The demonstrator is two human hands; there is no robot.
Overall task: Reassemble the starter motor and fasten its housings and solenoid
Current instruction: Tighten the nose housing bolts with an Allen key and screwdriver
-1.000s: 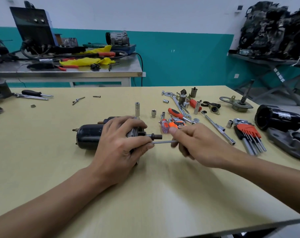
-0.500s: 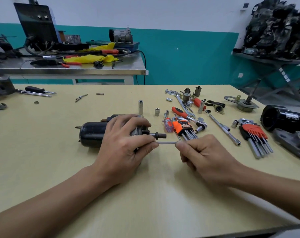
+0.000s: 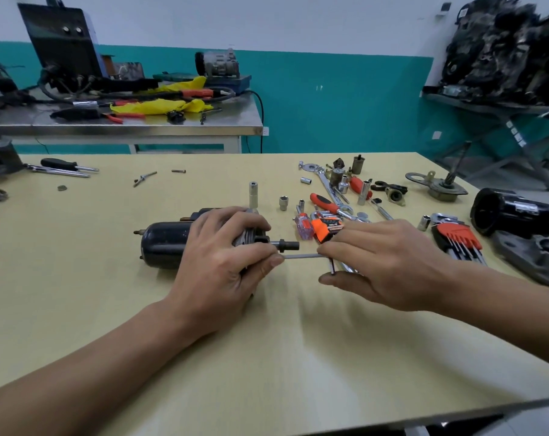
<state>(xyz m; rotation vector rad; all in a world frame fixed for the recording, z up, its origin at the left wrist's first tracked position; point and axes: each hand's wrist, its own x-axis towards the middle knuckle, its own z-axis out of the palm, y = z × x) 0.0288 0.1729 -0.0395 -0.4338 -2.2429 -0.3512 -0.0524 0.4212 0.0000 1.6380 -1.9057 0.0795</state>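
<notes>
Starter motor (image 3: 166, 243) lies on its side on the table (image 3: 266, 357), its black cylindrical body sticking out to the left of the left hand (image 3: 222, 262). That hand is curled over the motor's front end, fingers wrapped across the top and thumb down the near side, so most of the metal front is covered. A short dark shaft (image 3: 287, 245) pokes out of the motor just past the left fingertips, pointing toward the right hand (image 3: 386, 265).

Just below the shaft and parallel to it runs the long arm of an L-shaped hex key (image 3: 301, 256). Its far end disappears at the left thumb tip, so the seat of the tip cannot be told. The right hand pinches the key at its bend, fingers curled over the top, thumb beneath, with the short leg pointing down between them.

Directly behind the right-hand grip lie an orange hex-key set (image 3: 328, 228) and a clear-handled screwdriver (image 3: 304, 226). A tall socket (image 3: 253, 190) stands upright behind the left hand. Well to the right of the right hand rests a black housing (image 3: 515, 215).
</notes>
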